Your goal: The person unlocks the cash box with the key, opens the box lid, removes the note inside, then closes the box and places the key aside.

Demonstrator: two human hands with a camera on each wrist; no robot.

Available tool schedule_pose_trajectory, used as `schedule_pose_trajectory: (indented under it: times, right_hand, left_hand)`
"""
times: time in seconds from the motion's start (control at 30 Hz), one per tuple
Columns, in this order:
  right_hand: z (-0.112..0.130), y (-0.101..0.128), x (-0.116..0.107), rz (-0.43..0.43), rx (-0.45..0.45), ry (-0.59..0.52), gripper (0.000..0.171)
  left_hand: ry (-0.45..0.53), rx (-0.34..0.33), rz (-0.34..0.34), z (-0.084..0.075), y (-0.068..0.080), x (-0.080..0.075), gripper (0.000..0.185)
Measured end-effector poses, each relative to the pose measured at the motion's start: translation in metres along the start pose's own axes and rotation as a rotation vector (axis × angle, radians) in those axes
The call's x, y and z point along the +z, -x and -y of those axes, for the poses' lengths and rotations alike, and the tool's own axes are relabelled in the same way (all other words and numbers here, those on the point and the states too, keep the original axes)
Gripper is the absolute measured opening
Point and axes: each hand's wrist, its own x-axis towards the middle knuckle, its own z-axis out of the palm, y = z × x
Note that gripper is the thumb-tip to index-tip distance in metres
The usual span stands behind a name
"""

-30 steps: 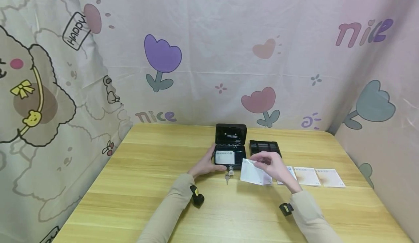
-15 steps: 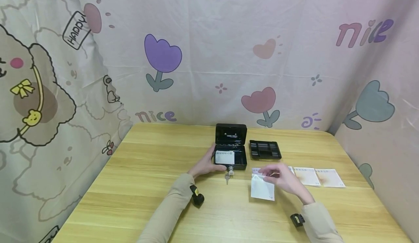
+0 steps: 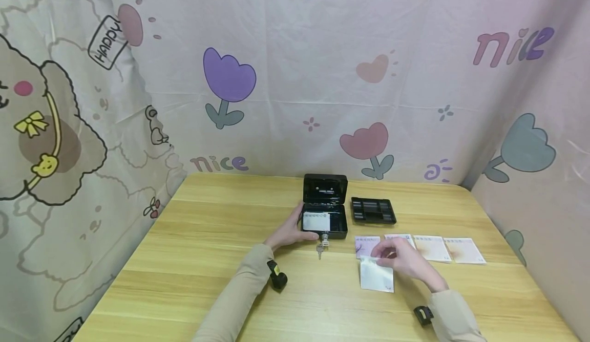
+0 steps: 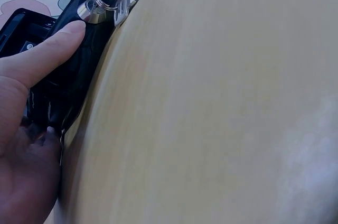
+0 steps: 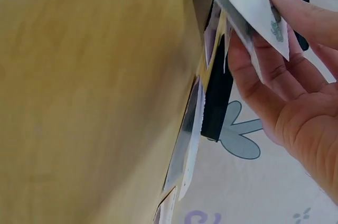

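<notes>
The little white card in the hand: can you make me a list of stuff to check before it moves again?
1. Right hand pinches the white card: ok, thumb and fingers clamp it in the right wrist view.
2. Black box lid open: ok.
3. Left hand steadies the box: ok, it rests against the side.
4. Keys in the lock: ok, hanging at the front.
5. Room inside the box: cannot tell, a white sheet already lies there.
6. Other cards out of the way: ok, in a row on the table.
</notes>
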Motion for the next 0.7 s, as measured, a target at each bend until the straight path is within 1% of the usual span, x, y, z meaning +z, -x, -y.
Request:
schedule_pose_trajectory:
  times: [0.13, 0.3, 0.47, 0.7]
  right_hand:
    - [-0.0017, 0.0009, 0.0034, 0.007, 0.005, 0.012, 0.014]
    - [-0.0018, 0.0013, 0.0072, 0.010, -0.019, 0.027, 0.014]
    - [0.0007, 0.0002, 0.0086, 0.017, -0.012, 0.054, 0.015]
    - [0.0000, -0.0035, 0.0098, 0.028, -0.003, 0.086, 0.016]
  left_hand:
    - [-0.005, 0.002, 0.002, 0.0002, 0.0001, -0.0001, 0.120]
    - [0.001, 0.014, 0.003, 0.0005, -0.0003, -0.0002, 0.121]
    - [0.009, 0.014, 0.003, 0.0008, -0.0011, -0.0005, 0.122]
    - [-0.007, 0.009, 0.004, 0.0022, -0.0017, -0.0009, 0.122]
